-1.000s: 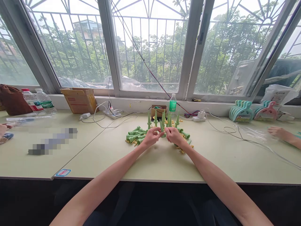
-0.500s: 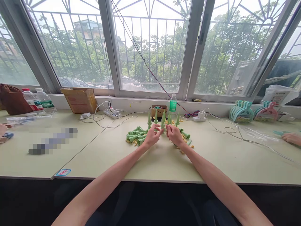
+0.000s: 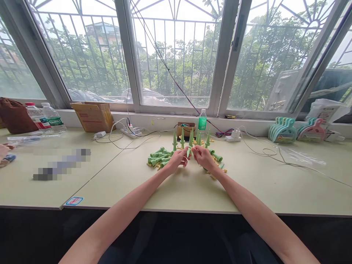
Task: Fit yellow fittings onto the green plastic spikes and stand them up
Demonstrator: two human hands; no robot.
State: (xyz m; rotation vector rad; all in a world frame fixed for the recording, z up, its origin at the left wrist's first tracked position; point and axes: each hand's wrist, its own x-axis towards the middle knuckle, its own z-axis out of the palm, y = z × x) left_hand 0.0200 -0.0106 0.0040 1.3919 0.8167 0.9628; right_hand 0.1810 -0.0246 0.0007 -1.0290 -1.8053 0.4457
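Together our left hand [image 3: 176, 160] and right hand [image 3: 204, 158] pinch one small green plastic cone [image 3: 188, 151]; held off the worktop [image 3: 247, 183] so each grip reaches it.

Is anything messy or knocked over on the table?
A little. A pile of green cones lies tumbled sideways beside the left hand, while upright cones stand behind. Small yellow pieces lie scattered by the right hand. Both hands pinch a single cone.
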